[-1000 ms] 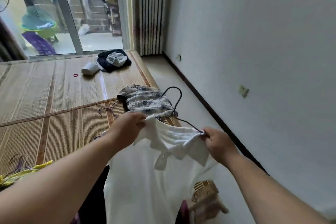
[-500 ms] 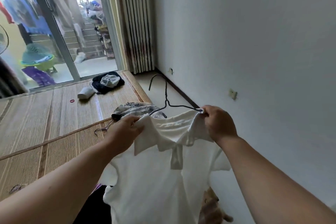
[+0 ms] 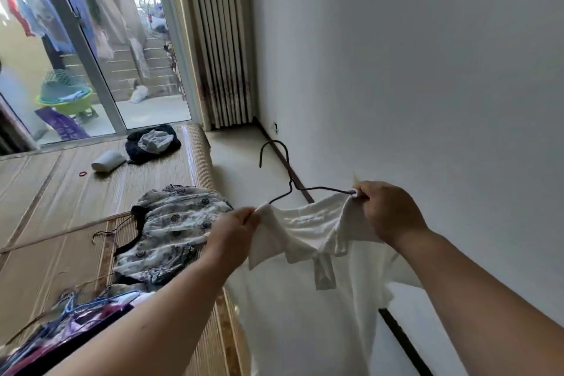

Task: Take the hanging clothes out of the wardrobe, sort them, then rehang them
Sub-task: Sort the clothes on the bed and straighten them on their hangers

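A white collared shirt hangs in the air on a dark wire hanger, its hook pointing up toward the wall. My left hand pinches the shirt's left shoulder over the hanger end. My right hand grips the right shoulder and the hanger's other end. A black-and-white patterned garment on another hanger lies on the bamboo mat to the left. Purple and blue clothes with hangers lie at the lower left.
A dark bundle of clothes and a white roll lie far back on the mat, near a small red band. Sliding glass doors and a curtain stand behind. A white wall runs along the right.
Both hands have lifted the white shirt up and spread it wider on the hanger. The hanger hook now stands upright. The view has tilted upward.
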Available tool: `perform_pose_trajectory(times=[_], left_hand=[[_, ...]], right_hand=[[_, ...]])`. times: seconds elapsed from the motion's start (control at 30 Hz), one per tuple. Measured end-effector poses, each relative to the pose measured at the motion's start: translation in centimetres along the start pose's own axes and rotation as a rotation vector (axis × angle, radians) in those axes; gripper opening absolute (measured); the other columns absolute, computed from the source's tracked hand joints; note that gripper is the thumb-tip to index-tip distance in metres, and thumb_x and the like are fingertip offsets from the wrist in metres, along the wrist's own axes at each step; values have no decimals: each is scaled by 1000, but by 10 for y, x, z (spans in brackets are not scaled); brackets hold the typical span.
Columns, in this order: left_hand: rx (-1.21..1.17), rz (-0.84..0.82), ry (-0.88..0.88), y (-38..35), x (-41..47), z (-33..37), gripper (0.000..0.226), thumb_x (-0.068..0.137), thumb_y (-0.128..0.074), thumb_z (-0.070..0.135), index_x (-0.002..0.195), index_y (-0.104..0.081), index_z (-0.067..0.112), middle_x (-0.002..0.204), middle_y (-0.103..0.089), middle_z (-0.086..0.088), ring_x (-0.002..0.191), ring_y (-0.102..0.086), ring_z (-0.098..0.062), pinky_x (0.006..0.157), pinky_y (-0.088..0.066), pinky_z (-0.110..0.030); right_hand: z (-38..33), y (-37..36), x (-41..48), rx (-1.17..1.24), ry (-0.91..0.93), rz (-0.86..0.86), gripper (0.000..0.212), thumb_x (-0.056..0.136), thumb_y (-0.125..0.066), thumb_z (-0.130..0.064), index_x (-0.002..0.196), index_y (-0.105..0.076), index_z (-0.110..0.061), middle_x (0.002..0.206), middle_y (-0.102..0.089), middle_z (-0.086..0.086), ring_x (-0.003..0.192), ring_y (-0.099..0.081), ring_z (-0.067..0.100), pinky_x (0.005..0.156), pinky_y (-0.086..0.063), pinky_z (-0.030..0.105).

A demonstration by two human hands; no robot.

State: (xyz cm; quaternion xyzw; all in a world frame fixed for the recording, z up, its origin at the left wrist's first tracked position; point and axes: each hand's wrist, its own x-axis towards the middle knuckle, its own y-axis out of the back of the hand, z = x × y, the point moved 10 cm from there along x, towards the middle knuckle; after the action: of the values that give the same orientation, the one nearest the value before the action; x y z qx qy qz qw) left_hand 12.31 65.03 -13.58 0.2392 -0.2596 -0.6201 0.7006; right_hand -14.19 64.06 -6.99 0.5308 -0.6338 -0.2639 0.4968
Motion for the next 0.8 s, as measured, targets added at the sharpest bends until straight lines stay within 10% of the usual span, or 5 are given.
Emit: perform_pose_trajectory(times=[0.4,0.8], left_hand=[[29,72,-3,-41,67,30,23,96,-49,32,100,-69,23,82,-64,2,77,-58,-20,57,-34,-26],[-94,149,236,-6,185,-108,19,94,-49,22,85,-65,27,79,-64,4,76,-56,-15,56,-34,-23]], right_hand=[[77,-14,94,59,12,-2,47,74,-34,-25,103,-69,-17,103,-68,9,95,-58,29,69,-31,24],[9,-173,254,1,174,-239,20,89,-50,-13,89,-67,-23,94,-68,7,83,-56,26,66,-31,27]])
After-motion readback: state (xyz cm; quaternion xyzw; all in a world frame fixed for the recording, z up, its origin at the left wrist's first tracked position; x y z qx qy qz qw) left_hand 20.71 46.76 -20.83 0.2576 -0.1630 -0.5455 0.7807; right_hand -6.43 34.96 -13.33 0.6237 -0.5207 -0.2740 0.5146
